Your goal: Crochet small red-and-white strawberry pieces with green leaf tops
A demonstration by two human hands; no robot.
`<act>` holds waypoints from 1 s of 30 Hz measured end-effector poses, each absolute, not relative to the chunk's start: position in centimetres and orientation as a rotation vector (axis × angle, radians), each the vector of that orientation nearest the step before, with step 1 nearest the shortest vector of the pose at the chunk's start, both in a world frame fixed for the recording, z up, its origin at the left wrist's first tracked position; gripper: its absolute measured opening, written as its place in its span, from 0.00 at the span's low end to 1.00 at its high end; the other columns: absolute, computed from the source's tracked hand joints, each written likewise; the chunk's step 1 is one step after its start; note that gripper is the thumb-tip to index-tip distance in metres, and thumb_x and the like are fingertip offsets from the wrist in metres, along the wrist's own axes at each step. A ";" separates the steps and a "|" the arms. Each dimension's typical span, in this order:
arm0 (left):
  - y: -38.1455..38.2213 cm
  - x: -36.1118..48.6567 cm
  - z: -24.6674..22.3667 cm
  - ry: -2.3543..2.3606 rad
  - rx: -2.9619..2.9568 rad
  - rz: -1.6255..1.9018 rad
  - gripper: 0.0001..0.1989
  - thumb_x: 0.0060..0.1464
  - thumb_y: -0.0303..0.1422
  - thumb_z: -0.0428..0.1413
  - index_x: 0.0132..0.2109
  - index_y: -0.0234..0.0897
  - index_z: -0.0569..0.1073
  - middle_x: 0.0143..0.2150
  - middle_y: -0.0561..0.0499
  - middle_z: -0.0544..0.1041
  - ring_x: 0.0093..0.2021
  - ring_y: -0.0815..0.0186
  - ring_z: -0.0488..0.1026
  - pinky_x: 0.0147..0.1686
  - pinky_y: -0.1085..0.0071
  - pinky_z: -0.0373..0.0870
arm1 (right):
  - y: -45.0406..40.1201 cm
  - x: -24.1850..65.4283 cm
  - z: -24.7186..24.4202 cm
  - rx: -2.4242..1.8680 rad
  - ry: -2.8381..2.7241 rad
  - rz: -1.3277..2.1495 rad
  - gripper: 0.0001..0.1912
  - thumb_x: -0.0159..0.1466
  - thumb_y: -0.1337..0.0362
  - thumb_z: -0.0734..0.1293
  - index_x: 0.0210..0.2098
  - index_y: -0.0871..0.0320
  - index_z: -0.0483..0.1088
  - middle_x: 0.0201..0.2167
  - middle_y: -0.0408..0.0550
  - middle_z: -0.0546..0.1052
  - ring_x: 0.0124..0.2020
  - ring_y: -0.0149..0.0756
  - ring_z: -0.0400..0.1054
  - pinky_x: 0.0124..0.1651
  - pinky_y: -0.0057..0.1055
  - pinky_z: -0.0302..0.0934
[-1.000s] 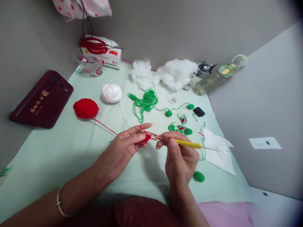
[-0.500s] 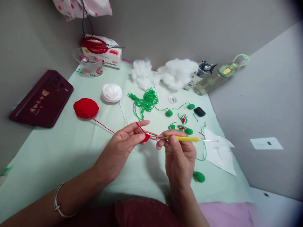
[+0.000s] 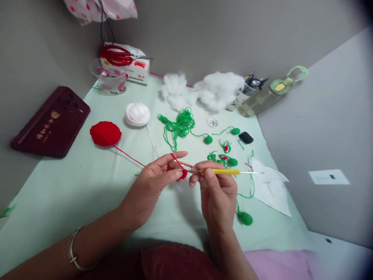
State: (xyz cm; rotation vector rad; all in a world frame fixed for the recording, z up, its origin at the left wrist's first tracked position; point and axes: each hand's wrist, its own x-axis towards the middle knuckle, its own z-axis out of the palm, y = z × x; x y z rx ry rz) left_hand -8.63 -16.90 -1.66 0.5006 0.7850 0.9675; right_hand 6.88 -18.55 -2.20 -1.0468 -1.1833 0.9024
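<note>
My left hand [image 3: 151, 181] pinches a small piece of red crochet [image 3: 183, 174] between thumb and fingers, with red yarn running over the index finger. That yarn leads back to a red ball [image 3: 105, 133] on the left. In my right hand [image 3: 218, 186] is a crochet hook with a yellow handle [image 3: 224, 171]; its metal tip touches the red piece. An orange clip-like item [image 3: 185, 164] shows just behind the piece, partly hidden by the fingers.
A white yarn ball [image 3: 137, 114], tangled green yarn [image 3: 182, 123] and white stuffing [image 3: 218, 90] lie beyond my hands. Several small green pieces, a black item [image 3: 246, 137] and white paper [image 3: 269, 186] are right. A phone [image 3: 52, 122] leans left; a bottle [image 3: 266, 97] stands back right.
My left hand has shifted slightly right with the red piece, and my right hand has moved slightly left with the hook. The hook's tip now reaches farther across the piece.
</note>
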 end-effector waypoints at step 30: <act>-16.7 -9.1 -1.6 0.845 0.539 0.973 0.18 0.57 0.33 0.68 0.55 0.45 0.83 0.36 0.55 0.76 0.43 0.65 0.74 0.52 0.68 0.66 | -19.3 7.2 -2.0 -1.092 -1.460 0.636 0.13 0.73 0.69 0.63 0.50 0.50 0.78 0.41 0.47 0.85 0.36 0.36 0.80 0.41 0.37 0.76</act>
